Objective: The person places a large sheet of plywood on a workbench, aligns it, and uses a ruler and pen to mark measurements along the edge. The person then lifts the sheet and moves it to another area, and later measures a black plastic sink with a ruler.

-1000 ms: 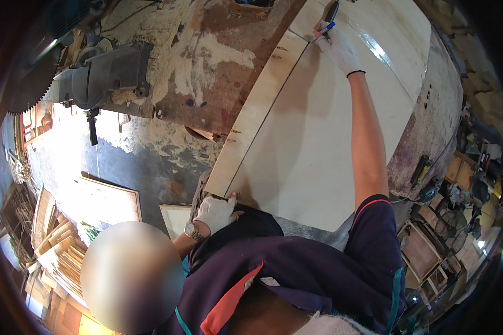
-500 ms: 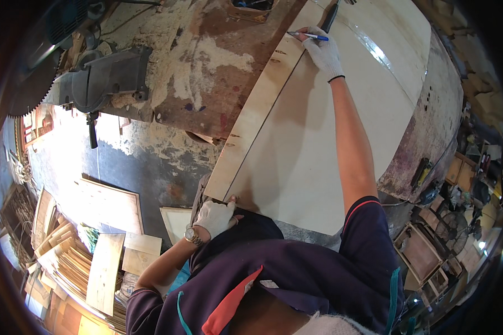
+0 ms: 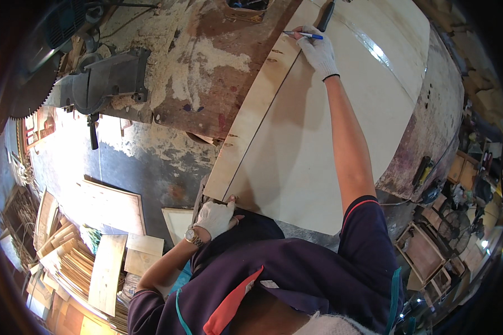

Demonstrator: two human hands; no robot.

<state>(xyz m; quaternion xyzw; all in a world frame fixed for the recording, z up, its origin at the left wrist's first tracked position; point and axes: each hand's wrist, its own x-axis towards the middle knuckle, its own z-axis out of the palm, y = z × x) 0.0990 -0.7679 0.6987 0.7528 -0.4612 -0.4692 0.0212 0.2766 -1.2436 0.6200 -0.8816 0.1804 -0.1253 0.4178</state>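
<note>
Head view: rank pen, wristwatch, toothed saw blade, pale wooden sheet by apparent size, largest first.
1. Pale wooden sheet
2. Toothed saw blade
Unranked: wristwatch and pen; the pen looks longer but thinner.

Panel point(image 3: 318, 167) is pale cream, brown marks point(image 3: 274, 51) along left margin, one thin dark line point(image 3: 260, 126) down it. Pen point(image 3: 313, 36) is white and blue. Gloved right hand point(image 3: 318, 53) is off-white, black cuff edge point(image 3: 331, 76); gloved left hand point(image 3: 215, 218) is off-white too. Shirt point(image 3: 296, 265) is dark navy, red and teal trim point(image 3: 395, 290). Tabletop point(image 3: 207, 95) is brown, blotched cream, dark-specked. Vise point(image 3: 98, 86) is grey.
</note>
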